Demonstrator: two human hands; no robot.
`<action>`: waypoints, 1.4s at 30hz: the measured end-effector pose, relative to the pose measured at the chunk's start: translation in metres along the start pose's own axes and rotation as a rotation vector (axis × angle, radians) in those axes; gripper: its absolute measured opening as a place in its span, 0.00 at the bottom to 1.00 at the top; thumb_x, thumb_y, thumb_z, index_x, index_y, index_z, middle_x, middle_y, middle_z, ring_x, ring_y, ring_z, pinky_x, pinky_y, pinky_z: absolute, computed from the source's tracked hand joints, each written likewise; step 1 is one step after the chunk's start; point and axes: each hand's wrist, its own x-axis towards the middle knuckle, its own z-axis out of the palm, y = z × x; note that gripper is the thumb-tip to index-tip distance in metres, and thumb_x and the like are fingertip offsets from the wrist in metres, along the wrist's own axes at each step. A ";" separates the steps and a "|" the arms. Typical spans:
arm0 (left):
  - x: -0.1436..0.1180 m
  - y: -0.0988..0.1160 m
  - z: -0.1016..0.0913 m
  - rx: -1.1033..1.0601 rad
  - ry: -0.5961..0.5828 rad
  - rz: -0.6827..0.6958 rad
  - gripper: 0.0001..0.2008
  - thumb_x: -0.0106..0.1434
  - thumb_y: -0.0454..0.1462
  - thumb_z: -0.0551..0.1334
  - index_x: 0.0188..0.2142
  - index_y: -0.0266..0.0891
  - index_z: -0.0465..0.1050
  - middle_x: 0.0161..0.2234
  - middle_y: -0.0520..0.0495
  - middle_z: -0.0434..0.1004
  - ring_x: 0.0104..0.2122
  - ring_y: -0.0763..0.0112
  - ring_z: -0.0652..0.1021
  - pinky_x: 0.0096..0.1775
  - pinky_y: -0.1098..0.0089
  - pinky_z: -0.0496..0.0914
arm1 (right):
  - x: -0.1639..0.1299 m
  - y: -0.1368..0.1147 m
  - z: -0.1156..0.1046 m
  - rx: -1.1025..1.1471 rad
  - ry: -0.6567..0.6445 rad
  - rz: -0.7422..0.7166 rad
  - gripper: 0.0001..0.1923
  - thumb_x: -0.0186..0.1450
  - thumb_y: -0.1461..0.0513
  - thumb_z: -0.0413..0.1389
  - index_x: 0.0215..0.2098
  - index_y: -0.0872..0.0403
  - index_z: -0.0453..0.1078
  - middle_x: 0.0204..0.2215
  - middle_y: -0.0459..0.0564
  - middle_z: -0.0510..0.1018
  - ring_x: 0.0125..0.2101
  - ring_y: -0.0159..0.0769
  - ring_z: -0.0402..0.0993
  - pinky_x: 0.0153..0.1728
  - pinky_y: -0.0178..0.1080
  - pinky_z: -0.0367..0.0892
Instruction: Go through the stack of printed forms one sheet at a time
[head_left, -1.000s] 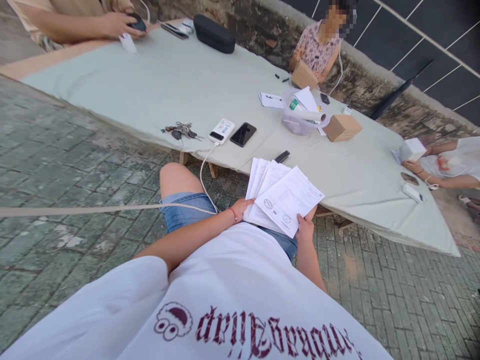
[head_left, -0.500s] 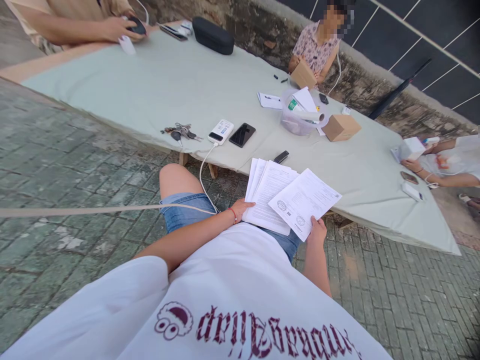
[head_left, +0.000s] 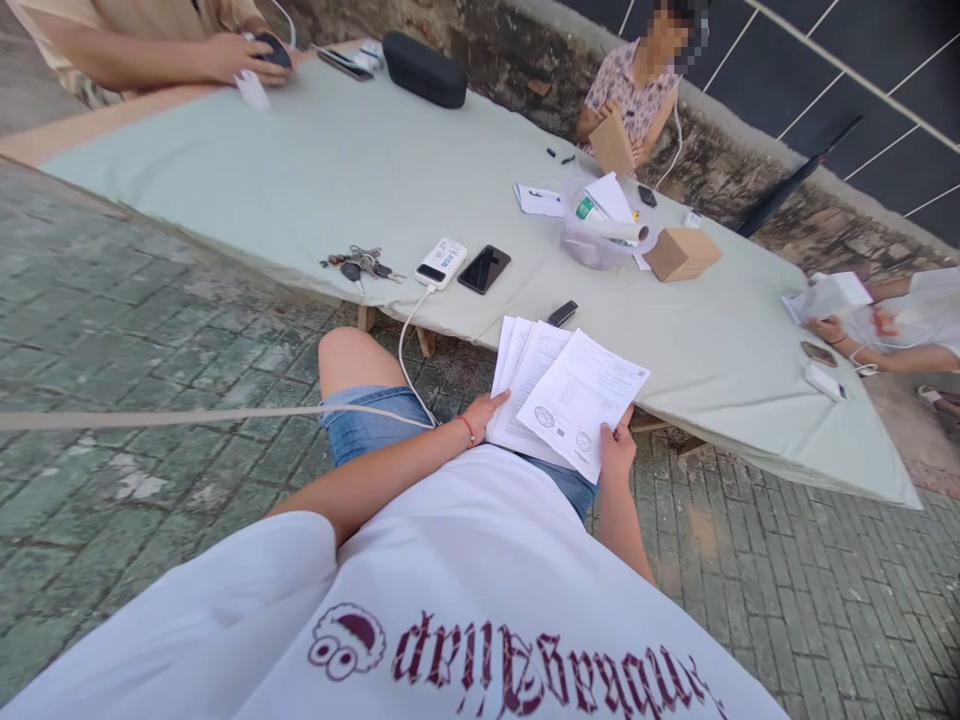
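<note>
Over my lap, my left hand grips the left edge of several fanned printed papers, thumb on top. My right hand pinches the lower right side of a stamped sheet, which overlaps the other papers and hides much of them. Two round stamps and lines of print show on this sheet. Just past the papers, on the table, lies a black stapler-like object. Farther left on the cloth are a black phone, a white power bank with a cable, and a bunch of keys.
The cloth-covered table spans the view. On it stand a purple plastic basket of rolls and papers, a cardboard box and a black case. Three other people sit around it, one holding a white box. A cable crosses my left thigh.
My right hand has moved left with the stamped sheet, which covers more of the fanned papers. My left hand stays put. Across the table, a person's cardboard box has tilted more upright.
</note>
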 end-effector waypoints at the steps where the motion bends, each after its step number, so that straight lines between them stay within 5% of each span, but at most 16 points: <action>1: -0.001 0.000 0.001 0.000 -0.011 0.013 0.30 0.47 0.47 0.77 0.46 0.31 0.78 0.47 0.31 0.81 0.47 0.49 0.81 0.53 0.53 0.74 | -0.001 -0.004 0.004 -0.073 -0.010 -0.014 0.13 0.56 0.53 0.60 0.33 0.52 0.74 0.27 0.44 0.78 0.34 0.41 0.74 0.38 0.40 0.68; 5: -0.001 -0.002 0.003 0.066 0.013 0.051 0.29 0.42 0.43 0.79 0.43 0.32 0.79 0.45 0.33 0.82 0.48 0.48 0.81 0.54 0.51 0.72 | -0.003 -0.012 0.019 -0.228 -0.058 -0.041 0.11 0.58 0.53 0.58 0.34 0.50 0.74 0.28 0.46 0.78 0.36 0.44 0.74 0.41 0.43 0.70; 12: 0.006 -0.010 -0.004 0.202 0.007 -0.007 0.29 0.31 0.34 0.81 0.37 0.33 0.81 0.42 0.34 0.83 0.45 0.44 0.81 0.51 0.47 0.73 | 0.015 -0.008 0.032 0.048 -0.137 -0.008 0.20 0.54 0.57 0.65 0.45 0.49 0.72 0.45 0.50 0.80 0.51 0.48 0.75 0.52 0.49 0.71; 19: 0.000 -0.012 0.004 0.336 -0.214 -0.033 0.29 0.33 0.36 0.80 0.39 0.35 0.82 0.45 0.36 0.83 0.46 0.50 0.81 0.56 0.51 0.70 | 0.018 -0.022 0.039 0.362 -0.578 0.289 0.30 0.49 0.56 0.72 0.49 0.52 0.74 0.46 0.52 0.82 0.48 0.51 0.79 0.51 0.57 0.74; 24: -0.006 -0.001 0.013 0.425 -0.232 0.061 0.26 0.34 0.33 0.80 0.36 0.35 0.82 0.41 0.36 0.84 0.46 0.47 0.81 0.56 0.50 0.69 | 0.008 -0.028 0.018 0.415 -0.470 0.267 0.31 0.47 0.58 0.74 0.48 0.52 0.75 0.49 0.52 0.81 0.51 0.52 0.77 0.54 0.59 0.72; 30: 0.013 0.055 0.063 0.356 -0.202 0.425 0.27 0.42 0.35 0.77 0.44 0.34 0.79 0.46 0.39 0.82 0.49 0.50 0.79 0.56 0.50 0.69 | 0.023 -0.073 0.003 0.410 -0.363 0.002 0.25 0.49 0.59 0.73 0.44 0.54 0.77 0.45 0.52 0.83 0.53 0.49 0.76 0.58 0.54 0.69; 36: 0.036 0.139 0.121 0.486 -0.267 0.747 0.18 0.47 0.33 0.72 0.40 0.32 0.79 0.40 0.43 0.83 0.45 0.52 0.80 0.52 0.52 0.71 | 0.070 -0.138 0.027 0.439 -0.283 -0.319 0.20 0.53 0.57 0.70 0.42 0.54 0.78 0.43 0.50 0.83 0.53 0.45 0.75 0.59 0.50 0.67; 42: 0.038 0.179 0.116 0.682 -0.344 0.863 0.19 0.48 0.34 0.71 0.42 0.32 0.77 0.41 0.43 0.81 0.45 0.55 0.79 0.52 0.56 0.70 | 0.095 -0.153 0.052 0.352 -0.309 -0.447 0.24 0.55 0.54 0.68 0.47 0.54 0.75 0.49 0.53 0.80 0.56 0.45 0.72 0.60 0.50 0.64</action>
